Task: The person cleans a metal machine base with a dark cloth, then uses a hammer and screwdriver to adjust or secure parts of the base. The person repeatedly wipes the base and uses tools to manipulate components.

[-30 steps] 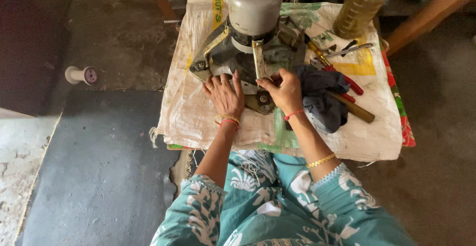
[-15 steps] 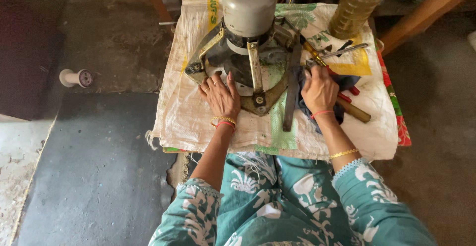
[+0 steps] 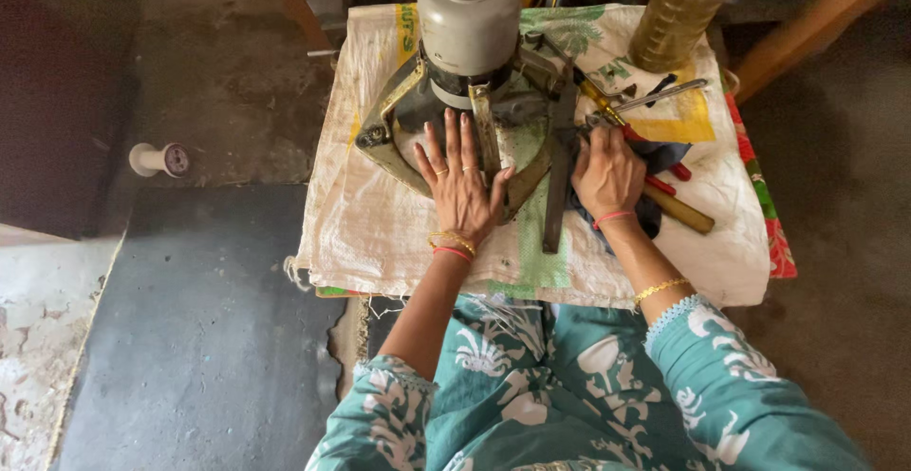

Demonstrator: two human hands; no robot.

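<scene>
A grey cylindrical motor (image 3: pixel 470 20) stands in an olive metal frame (image 3: pixel 389 148) on a white woven sack (image 3: pixel 380 234). My left hand (image 3: pixel 460 182) lies flat, fingers spread, on the frame's front part below the motor. My right hand (image 3: pixel 607 172) rests on a dark cloth (image 3: pixel 664 158) and a pile of tools to the right of the frame, fingers curled around something I cannot make out. A dark metal bar (image 3: pixel 558 182) runs between my two hands.
A bottle of yellowish liquid (image 3: pixel 678 11) stands at the sack's far right. A wooden-handled tool (image 3: pixel 678 210), red-handled tools (image 3: pixel 664 163) and pliers (image 3: pixel 660 96) lie right of my right hand. A white spool (image 3: pixel 159 159) lies on the floor at left.
My right hand left the frame's centre and moved right onto the cloth and tools. My left hand slid up a little on the frame and spread flat.
</scene>
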